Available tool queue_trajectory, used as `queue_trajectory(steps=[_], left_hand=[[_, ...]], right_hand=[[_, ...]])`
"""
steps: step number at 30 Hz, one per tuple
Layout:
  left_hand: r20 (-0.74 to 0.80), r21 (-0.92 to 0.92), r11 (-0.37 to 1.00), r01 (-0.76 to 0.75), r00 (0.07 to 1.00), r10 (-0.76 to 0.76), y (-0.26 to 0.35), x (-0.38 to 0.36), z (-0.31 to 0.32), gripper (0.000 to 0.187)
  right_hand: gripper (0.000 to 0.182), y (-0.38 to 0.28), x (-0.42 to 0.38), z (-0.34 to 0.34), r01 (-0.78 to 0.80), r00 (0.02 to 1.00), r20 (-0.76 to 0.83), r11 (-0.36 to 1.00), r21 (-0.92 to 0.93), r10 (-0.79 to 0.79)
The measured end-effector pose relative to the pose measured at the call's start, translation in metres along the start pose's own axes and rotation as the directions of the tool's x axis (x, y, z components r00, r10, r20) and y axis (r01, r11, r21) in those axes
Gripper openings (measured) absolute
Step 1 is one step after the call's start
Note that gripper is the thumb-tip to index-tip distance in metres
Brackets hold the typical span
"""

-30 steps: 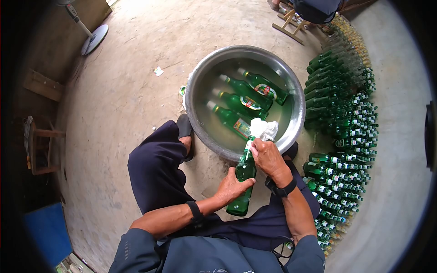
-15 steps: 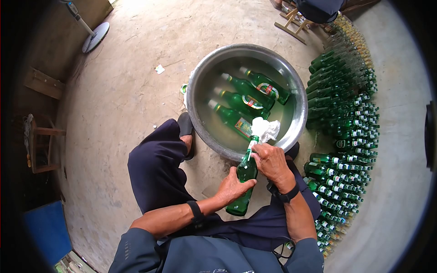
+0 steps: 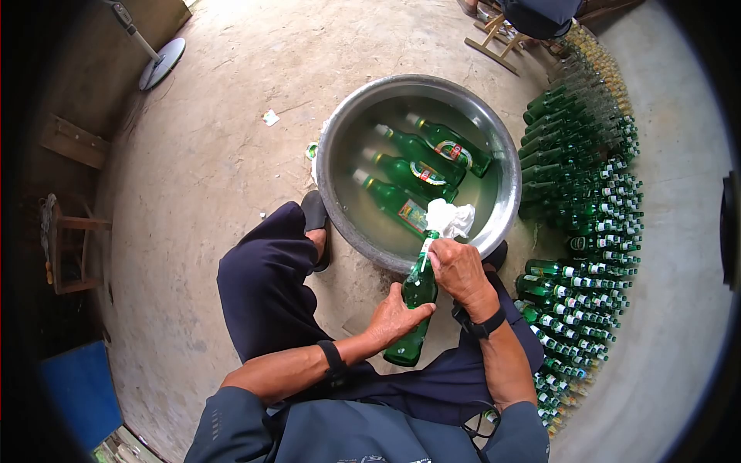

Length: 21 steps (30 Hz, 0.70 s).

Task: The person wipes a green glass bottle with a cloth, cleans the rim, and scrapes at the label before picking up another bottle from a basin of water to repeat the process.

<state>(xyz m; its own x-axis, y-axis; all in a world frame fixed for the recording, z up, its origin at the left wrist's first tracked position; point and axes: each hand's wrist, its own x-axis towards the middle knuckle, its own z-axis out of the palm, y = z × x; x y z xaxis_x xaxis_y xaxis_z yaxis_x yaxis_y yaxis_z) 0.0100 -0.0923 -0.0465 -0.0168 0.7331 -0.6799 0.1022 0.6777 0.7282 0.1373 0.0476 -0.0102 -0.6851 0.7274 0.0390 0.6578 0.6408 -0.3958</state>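
Tilted over my lap is a green glass beer bottle (image 3: 419, 290), its neck pointing up toward the basin. My left hand (image 3: 395, 315) is wrapped round the body of it. At the neck, the fingers of my right hand (image 3: 461, 272) are closed against the white neck label (image 3: 426, 248), which looks partly loose. Just beyond the bottle's mouth, a crumpled white cloth (image 3: 451, 219) lies at the near side of the metal basin (image 3: 512, 166). Several green beer bottles (image 3: 421, 150) lie in the basin's cloudy water, labels showing.
Rows of green bottles (image 3: 575, 285) line the wall on my right. A wooden stool (image 3: 81, 224) stands at the left, and a fan base (image 3: 163, 63) is at the upper left. Another person's dark clothing (image 3: 544, 15) shows at the top. Paper scraps (image 3: 270, 117) lie on the floor.
My right hand has shifted slightly at the bottle's neck, its fingers a little higher and farther right. The left hand and the bottle have hardly moved.
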Motion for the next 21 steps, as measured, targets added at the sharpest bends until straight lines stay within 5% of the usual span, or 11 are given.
queue_trajectory(steps=[8, 21], left_hand=[[-0.002, 0.056, 0.998, 0.002, 1.0, -0.002, 0.006, -0.004, -0.002, 0.077], [-0.044, -0.027, 0.999, -0.021, 0.999, 0.02, -0.003, -0.001, 0.007, 0.072]], right_hand=[[0.011, -0.002, -0.005, -0.005, -0.081, 0.992, 0.098, 0.995, 0.065, 0.074], [0.015, 0.004, -0.001, -0.003, -0.049, 0.998, 0.037, 0.998, 0.044, 0.047]])
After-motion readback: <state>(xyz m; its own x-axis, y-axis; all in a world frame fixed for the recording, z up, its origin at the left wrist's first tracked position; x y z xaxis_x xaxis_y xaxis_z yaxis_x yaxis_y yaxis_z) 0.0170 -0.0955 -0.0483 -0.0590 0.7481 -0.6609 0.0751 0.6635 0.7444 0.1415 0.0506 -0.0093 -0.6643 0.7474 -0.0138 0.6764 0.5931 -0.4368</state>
